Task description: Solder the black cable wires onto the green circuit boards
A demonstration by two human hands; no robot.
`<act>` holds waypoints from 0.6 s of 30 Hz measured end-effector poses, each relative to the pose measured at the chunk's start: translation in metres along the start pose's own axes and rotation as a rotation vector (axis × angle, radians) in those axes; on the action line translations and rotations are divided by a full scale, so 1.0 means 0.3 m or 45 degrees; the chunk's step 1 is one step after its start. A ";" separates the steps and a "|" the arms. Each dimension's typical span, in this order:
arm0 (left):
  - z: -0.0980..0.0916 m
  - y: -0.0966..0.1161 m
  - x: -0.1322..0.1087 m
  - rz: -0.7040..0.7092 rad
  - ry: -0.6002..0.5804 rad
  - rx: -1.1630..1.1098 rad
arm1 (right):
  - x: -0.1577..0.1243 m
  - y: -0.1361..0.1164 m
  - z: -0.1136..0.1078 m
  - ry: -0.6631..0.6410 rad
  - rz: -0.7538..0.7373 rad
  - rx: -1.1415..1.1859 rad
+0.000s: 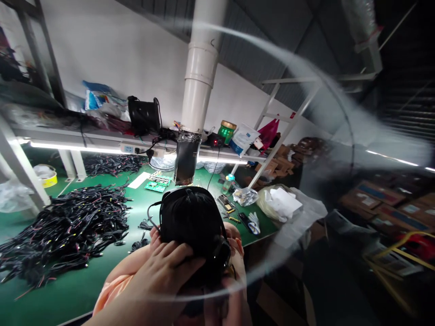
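Left hand (170, 265), fingers slightly spread, rests on black headgear (190, 215) worn by another person (113, 287); the right hand (233, 294) sits low beside it, fingers too blurred to tell. Green table (74, 290) separates headgear from heaped cables (78, 226); its right edge passes near a glove (253, 222).

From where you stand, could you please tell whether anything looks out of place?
Black cables lie in a tangled heap at left on the green table, strands straggling. A pale streak arcs across the view; its source is unclear.
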State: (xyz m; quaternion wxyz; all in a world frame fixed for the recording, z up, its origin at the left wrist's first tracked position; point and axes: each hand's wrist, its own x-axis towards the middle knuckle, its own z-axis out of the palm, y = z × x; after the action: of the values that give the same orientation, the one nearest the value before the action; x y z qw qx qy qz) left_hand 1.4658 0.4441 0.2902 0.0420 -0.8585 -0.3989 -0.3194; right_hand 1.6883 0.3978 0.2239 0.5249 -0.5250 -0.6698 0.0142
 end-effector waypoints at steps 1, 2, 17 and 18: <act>-0.003 0.000 -0.002 -0.001 0.014 0.018 | -0.011 0.001 0.006 0.014 0.016 -0.020; -0.006 -0.001 -0.005 0.001 0.033 0.034 | -0.020 0.002 0.012 0.032 0.032 -0.040; -0.002 -0.009 0.024 -0.032 0.048 -0.081 | 0.038 -0.002 0.053 0.113 0.073 -0.004; 0.000 -0.010 0.025 -0.030 0.054 -0.081 | 0.039 0.003 0.057 0.088 0.074 -0.008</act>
State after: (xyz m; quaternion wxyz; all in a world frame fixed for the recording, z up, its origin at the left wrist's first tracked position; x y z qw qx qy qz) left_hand 1.4672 0.4510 0.2940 0.0193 -0.8477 -0.3975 -0.3507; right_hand 1.6778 0.4157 0.2237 0.5454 -0.5462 -0.6357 0.0092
